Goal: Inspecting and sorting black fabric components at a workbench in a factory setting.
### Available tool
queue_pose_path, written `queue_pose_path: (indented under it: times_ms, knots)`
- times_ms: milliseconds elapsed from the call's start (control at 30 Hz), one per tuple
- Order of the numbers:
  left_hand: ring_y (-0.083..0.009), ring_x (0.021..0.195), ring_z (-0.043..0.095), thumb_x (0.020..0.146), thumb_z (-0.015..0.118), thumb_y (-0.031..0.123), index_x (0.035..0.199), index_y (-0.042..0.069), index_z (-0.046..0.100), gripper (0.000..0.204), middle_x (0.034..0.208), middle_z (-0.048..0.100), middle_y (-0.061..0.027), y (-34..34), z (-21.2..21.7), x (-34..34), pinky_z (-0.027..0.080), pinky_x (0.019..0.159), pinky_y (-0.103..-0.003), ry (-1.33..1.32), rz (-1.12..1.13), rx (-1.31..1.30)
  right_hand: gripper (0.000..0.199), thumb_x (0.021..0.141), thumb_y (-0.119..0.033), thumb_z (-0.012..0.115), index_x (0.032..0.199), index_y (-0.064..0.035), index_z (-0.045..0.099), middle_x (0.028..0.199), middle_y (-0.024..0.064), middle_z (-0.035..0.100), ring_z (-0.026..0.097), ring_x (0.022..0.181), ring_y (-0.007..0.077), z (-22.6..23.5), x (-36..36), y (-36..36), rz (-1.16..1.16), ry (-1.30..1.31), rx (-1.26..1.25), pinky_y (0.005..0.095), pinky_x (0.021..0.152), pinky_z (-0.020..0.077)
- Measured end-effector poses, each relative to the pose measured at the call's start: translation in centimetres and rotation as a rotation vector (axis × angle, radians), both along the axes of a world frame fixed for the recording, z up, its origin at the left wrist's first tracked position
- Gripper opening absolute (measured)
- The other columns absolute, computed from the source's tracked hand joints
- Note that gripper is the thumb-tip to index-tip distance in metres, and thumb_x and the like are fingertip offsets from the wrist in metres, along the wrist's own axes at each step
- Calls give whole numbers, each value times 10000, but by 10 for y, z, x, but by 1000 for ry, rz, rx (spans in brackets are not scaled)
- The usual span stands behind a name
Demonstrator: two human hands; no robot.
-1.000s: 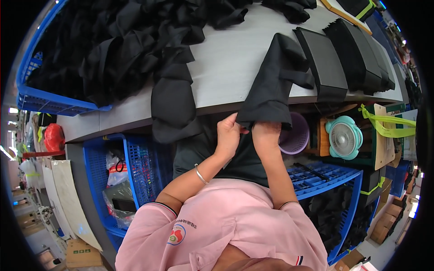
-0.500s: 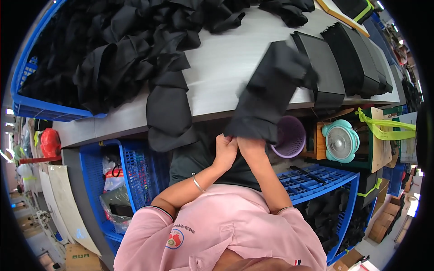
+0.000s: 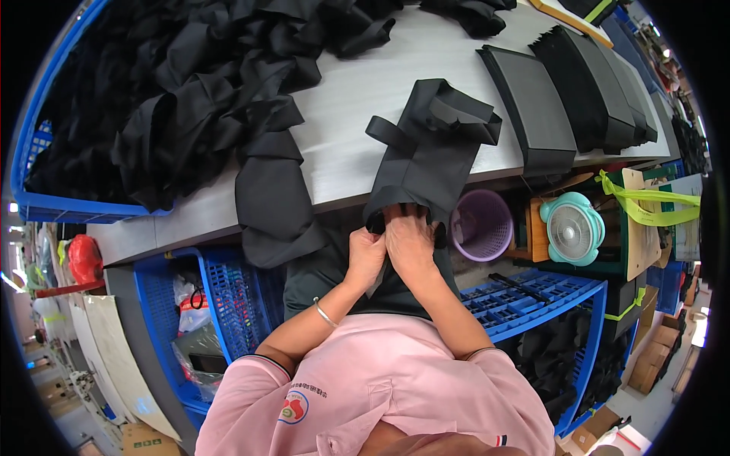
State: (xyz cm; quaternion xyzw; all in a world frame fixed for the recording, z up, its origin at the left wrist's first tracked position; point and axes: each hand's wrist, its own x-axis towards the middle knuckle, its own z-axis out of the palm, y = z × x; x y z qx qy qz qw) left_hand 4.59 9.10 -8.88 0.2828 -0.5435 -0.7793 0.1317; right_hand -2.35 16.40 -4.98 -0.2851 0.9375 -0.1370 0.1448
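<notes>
A black cloth bag (image 3: 433, 163) stretches from the table edge toward me, with strap-like loops at its far end. Its near mouth gapes over my lap. At the left side of that mouth my left hand (image 3: 366, 257) pinches the rim. My right hand (image 3: 411, 243) reaches into the mouth, back of the hand up, fingers extended and a little apart; the fingertips are hidden inside. Left of the bag, another black cloth piece (image 3: 275, 194) hangs over the table edge from a large heap of black bags (image 3: 182, 99).
Flat stacks of black bags (image 3: 532, 102) lie on the pale table (image 3: 342, 99) at the right. A blue crate (image 3: 91, 211) borders the heap. Below the table are a purple basket (image 3: 483, 228), a teal fan (image 3: 572, 229), a blue rack (image 3: 532, 308) and blue baskets (image 3: 217, 304).
The bag, blurred by motion before, now lies steadier and farther left, its loops showing. Its near mouth has opened, and my right hand's fingers have gone into it.
</notes>
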Motion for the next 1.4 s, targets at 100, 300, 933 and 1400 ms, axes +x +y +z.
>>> queue_pose_path:
  times_ms: [100, 300, 933, 1400]
  knots:
    - [-38, 731, 561, 942, 621, 70, 924, -14, 706, 121, 809, 666, 37, -5, -22, -1, 465, 646, -238, -36, -120, 83, 360, 858, -177, 603, 1204, -76, 597, 1190, 159, 550, 532, 1095, 427, -14, -1, 3, 31, 109, -56, 579, 871, 482]
    - [-111, 912, 629, 901, 585, -7, 1077, -9, 673, 197, 1012, 687, -29, -10, -13, 16, 510, 769, -250, -57, -329, 164, 316, 829, -176, 616, 1128, -83, 659, 1136, 133, 607, 579, 1062, 363, -15, 0, 27, 191, 84, 3, 530, 850, 504]
    - [-162, 1112, 575, 869, 775, 163, 1287, 37, 552, 491, 1231, 593, -63, -17, 49, 18, 468, 979, -307, 50, -197, 200, 169, 914, -78, 668, 1015, 52, 705, 943, 87, 723, 665, 877, 132, 89, 2, 117, -348, -361, -1008, 269, 807, 522]
    - [-162, 1018, 643, 916, 712, 157, 1185, 9, 656, 312, 1113, 687, -57, -6, 49, 30, 544, 897, -325, 159, -186, 516, 286, 799, -50, 790, 1065, 6, 700, 1054, 96, 721, 642, 985, 125, 24, -5, 110, -506, -936, -1107, 270, 899, 491]
